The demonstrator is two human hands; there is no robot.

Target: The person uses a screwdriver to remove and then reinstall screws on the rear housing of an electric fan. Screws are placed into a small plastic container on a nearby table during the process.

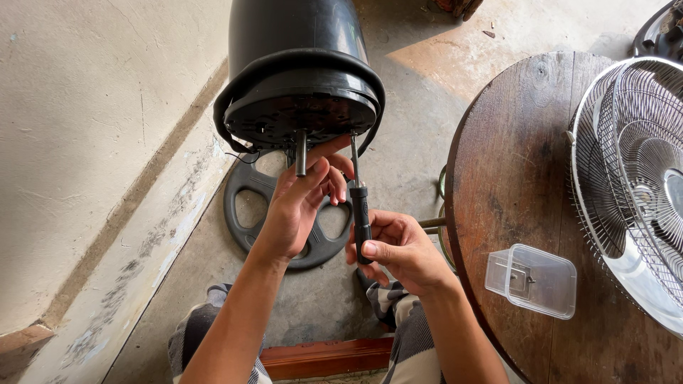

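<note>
- Concrete floor (427,92) beside a pale wall; round wooden table (519,178) carries a fan grille (633,178) and clear plastic box (531,280).
- Left hand (299,206) fingers touch the black motor housing (302,85) at its shaft.
- Right hand (398,249) grips a screwdriver (359,206), tip against the housing.

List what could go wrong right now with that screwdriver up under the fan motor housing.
1. The screwdriver meets the black motor housing at a slant; held only by the right hand, its tip may slip off the screw.
2. The left hand has fingers right beside the tip, so a slip could jab them.
3. A loosened screw could drop to the concrete floor, since the clear plastic box sits away on the wooden table.
</note>
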